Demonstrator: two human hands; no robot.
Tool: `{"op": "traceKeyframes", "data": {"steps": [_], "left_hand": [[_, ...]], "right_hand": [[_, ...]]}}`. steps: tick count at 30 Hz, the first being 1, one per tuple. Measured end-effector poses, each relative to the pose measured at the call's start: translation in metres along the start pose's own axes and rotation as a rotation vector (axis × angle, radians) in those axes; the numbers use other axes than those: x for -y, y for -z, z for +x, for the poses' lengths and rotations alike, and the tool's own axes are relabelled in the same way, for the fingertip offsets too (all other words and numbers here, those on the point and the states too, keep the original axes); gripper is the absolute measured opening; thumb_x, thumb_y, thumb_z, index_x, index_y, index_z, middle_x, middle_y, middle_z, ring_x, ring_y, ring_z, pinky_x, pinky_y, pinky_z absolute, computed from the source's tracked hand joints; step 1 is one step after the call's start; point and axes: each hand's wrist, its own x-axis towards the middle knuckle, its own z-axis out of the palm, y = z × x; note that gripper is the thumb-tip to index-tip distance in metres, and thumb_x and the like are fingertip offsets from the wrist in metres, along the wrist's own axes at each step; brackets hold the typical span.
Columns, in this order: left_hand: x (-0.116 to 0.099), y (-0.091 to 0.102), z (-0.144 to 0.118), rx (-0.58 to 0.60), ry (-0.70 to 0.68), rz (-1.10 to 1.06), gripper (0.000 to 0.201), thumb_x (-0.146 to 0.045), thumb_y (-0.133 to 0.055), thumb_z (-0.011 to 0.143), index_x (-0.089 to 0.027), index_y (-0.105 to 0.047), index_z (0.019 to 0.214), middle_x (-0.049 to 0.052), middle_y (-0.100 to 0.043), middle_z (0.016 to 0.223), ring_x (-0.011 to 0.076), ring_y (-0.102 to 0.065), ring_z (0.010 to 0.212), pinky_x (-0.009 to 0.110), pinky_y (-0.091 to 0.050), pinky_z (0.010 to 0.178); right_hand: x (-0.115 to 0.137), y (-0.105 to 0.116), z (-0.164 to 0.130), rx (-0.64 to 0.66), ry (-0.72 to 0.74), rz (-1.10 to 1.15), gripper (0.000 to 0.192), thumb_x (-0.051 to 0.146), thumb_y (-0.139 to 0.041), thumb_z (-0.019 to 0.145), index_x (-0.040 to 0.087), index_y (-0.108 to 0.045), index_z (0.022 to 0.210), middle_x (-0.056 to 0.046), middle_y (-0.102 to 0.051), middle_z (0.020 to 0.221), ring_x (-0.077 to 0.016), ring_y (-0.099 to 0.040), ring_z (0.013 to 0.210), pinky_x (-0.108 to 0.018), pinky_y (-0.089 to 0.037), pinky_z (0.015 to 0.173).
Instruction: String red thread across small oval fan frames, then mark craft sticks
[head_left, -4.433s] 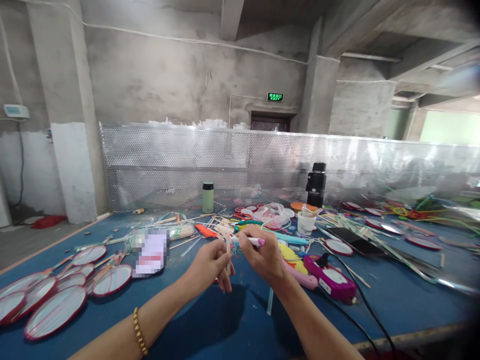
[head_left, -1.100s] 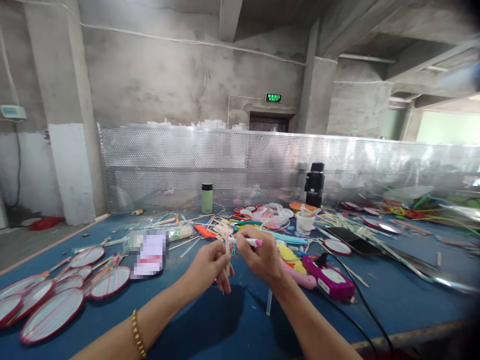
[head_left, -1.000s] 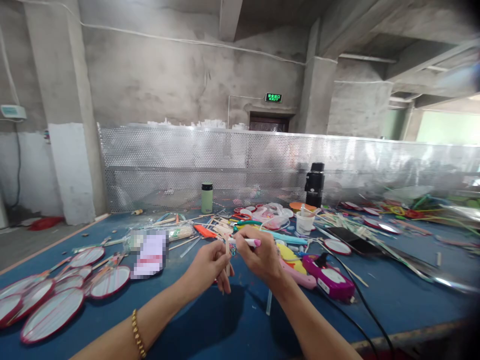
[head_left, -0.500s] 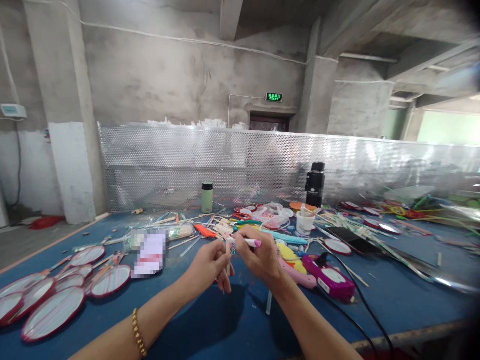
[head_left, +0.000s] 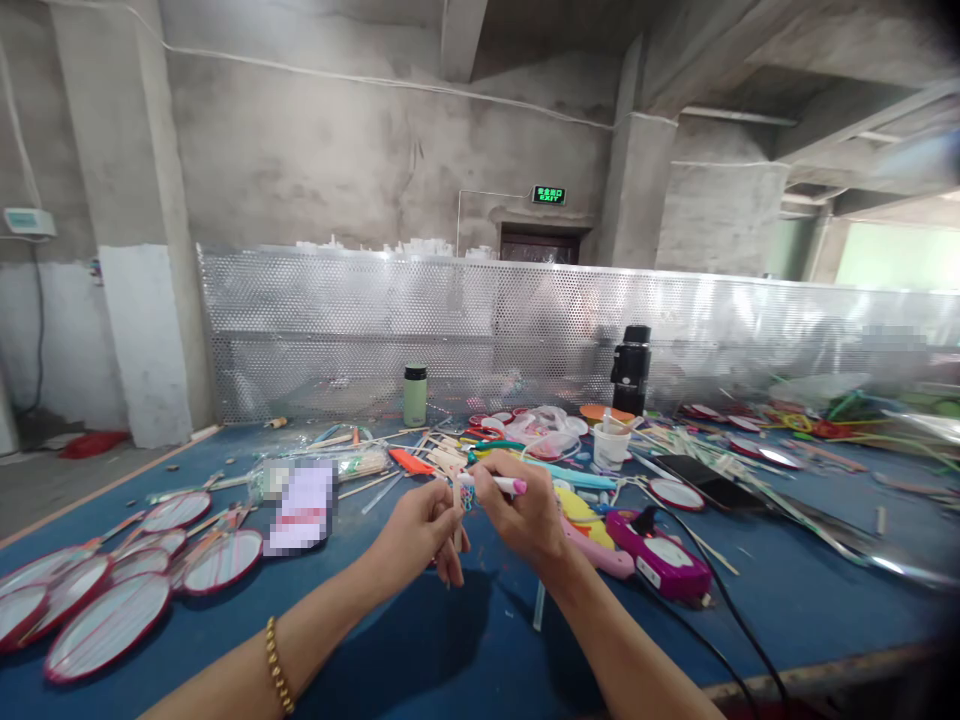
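My right hand [head_left: 517,505] is closed around a white marker pen [head_left: 504,485] with a pink end, its tip side pointing left toward my other hand. My left hand [head_left: 427,525] pinches a small flat wooden stick [head_left: 457,497] upright between thumb and fingers. The pen's left end meets or nearly meets the stick; the exact contact is too small to make out. Both hands are held above the blue table [head_left: 420,660]. Just beyond them lie an orange-red piece [head_left: 410,461] and several pale wooden sticks [head_left: 447,454].
Round red-rimmed discs [head_left: 109,628] lie at the left, beside a blurred lilac item [head_left: 301,508]. On the right sit a purple device [head_left: 660,555] with black cables and a white cup [head_left: 610,446]. A green bottle [head_left: 415,396] and black flask [head_left: 631,371] stand near the perforated metal screen [head_left: 352,310].
Both hands stay almost in place, still holding the stick and the pen. The pen has shifted only very slightly in my right hand's grip.
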Motion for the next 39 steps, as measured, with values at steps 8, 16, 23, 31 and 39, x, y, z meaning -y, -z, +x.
{"op": "traceKeyframes", "data": {"steps": [8, 16, 23, 31, 39], "left_hand": [[-0.0017, -0.0003, 0.0005, -0.009, -0.001, -0.019, 0.036, -0.054, -0.054, 0.085, -0.02, -0.043, 0.075, 0.002, -0.064, 0.05, 0.0155, -0.061, 0.036, 0.02, -0.039, 0.035], [-0.0013, 0.0002, -0.0001, -0.003, -0.016, -0.022, 0.037, -0.054, -0.054, 0.086, -0.019, -0.045, 0.075, 0.001, -0.063, 0.049, 0.0152, -0.061, 0.036, 0.02, -0.04, 0.037], [-0.0047, -0.0006, -0.0004, -0.011, 0.001, -0.028, 0.037, -0.054, -0.055, 0.085, -0.02, -0.044, 0.074, 0.002, -0.063, 0.048, 0.0153, -0.06, 0.035, 0.02, -0.04, 0.036], [-0.0009, -0.0001, 0.0009, -0.001, -0.005, -0.035, 0.038, -0.055, -0.056, 0.084, -0.02, -0.045, 0.074, 0.001, -0.063, 0.046, 0.0152, -0.06, 0.035, 0.019, -0.039, 0.035], [-0.0012, 0.0005, 0.0002, 0.0, -0.002, -0.013, 0.037, -0.054, -0.053, 0.086, -0.02, -0.045, 0.075, 0.003, -0.065, 0.047, 0.0146, -0.059, 0.035, 0.02, -0.039, 0.037]], "right_hand": [[0.0012, 0.0003, -0.0003, 0.011, 0.012, -0.013, 0.029, 0.02, -0.047, 0.089, 0.019, -0.05, 0.06, 0.003, -0.052, 0.056, -0.0097, -0.043, 0.052, -0.023, -0.033, 0.054], [-0.0007, -0.0009, -0.0013, 0.011, 0.007, -0.034, 0.026, 0.021, -0.048, 0.088, 0.019, -0.053, 0.062, 0.003, -0.051, 0.056, -0.0095, -0.042, 0.052, -0.023, -0.032, 0.053], [-0.0005, 0.001, -0.0003, -0.009, -0.001, -0.02, 0.029, 0.021, -0.047, 0.089, 0.019, -0.049, 0.061, 0.003, -0.049, 0.055, -0.0098, -0.04, 0.051, -0.024, -0.031, 0.053], [-0.0002, -0.0005, -0.0008, 0.022, 0.012, -0.023, 0.027, 0.021, -0.047, 0.088, 0.018, -0.054, 0.062, 0.003, -0.052, 0.056, -0.0097, -0.043, 0.051, -0.023, -0.033, 0.053], [-0.0002, -0.0003, -0.0008, 0.029, 0.006, -0.032, 0.026, 0.021, -0.046, 0.088, 0.018, -0.054, 0.064, 0.002, -0.054, 0.058, -0.0098, -0.045, 0.052, -0.023, -0.034, 0.054]]}}
